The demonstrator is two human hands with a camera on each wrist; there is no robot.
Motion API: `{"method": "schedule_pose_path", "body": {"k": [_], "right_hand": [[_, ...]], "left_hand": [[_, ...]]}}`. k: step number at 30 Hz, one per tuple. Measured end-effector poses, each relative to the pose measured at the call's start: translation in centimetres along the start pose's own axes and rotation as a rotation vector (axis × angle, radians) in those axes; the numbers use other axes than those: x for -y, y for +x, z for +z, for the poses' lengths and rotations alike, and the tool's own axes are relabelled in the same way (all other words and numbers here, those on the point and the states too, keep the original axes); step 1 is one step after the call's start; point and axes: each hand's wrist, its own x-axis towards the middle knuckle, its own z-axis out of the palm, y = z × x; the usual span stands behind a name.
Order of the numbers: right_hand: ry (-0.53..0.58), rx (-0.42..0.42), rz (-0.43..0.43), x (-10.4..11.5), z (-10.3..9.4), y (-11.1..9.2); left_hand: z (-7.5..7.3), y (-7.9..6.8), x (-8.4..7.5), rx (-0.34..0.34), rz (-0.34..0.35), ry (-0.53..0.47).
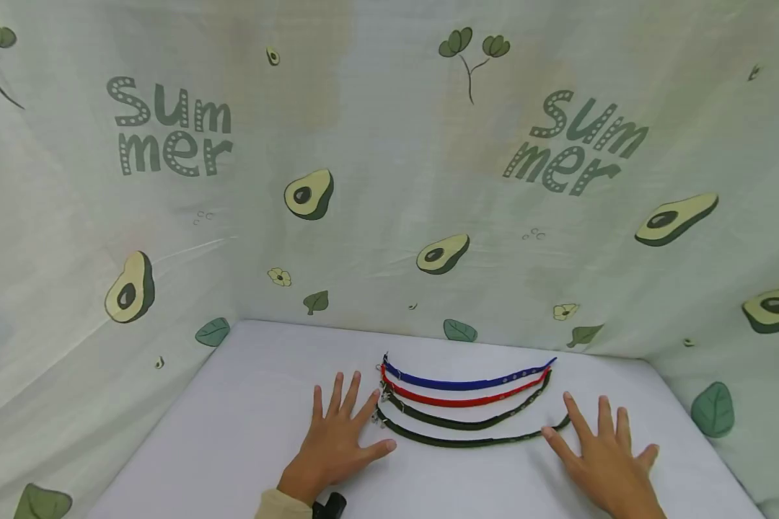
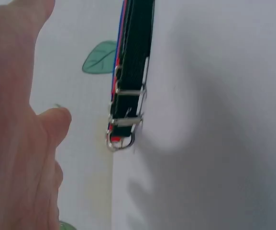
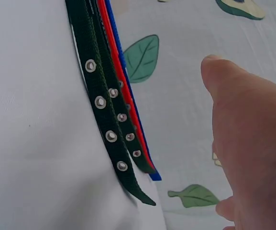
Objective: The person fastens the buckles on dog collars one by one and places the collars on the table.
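Note:
Several pet collars lie in curved rows on the white table. The blue collar (image 1: 454, 386) is farthest back, then the red collar (image 1: 457, 402), a dark green collar (image 1: 467, 425) and a second dark green collar (image 1: 457, 442) at the front. My left hand (image 1: 337, 440) is spread beside their buckle ends, holding nothing. In the left wrist view, metal buckle parts (image 2: 128, 120) and a ring show at the green collar's end. Fingers spread, my right hand (image 1: 606, 461) is near the tip ends, its thumb close to the front collar. Metal eyelets (image 3: 100, 102) line that end.
A fabric backdrop (image 1: 376, 130) printed with avocados, leaves and "summer" lettering rises behind and at both sides of the white tabletop (image 1: 234, 432). A black strap device (image 1: 329, 506) sits at my left wrist, next to a beige sleeve (image 1: 282, 506).

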Motion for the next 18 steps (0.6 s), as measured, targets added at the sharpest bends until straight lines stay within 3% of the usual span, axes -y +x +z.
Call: {"method": "schedule_pose_path", "body": {"k": [5, 12, 14, 18], "right_hand": [[-0.011, -0.016, -0.009, 0.9, 0.6, -0.4], [-0.034, 0.018, 0.013, 2.2, 1.9, -1.1], [-0.040, -0.028, -0.013, 2.4, 2.0, -1.3], [-0.006, -0.123, -0.049, 2.4, 1.8, -1.5]], "left_hand": [[0.2, -0.2, -1.2, 0.019, 0.019, -0.026], [0.4, -0.4, -3.0, 0.110, 0.059, -0.070], [0.2, -0.3, -3.3, 0.094, 0.072, -0.110], [-0.2, 0.1, -3.7, -0.010, 0.081, -0.194]]}}
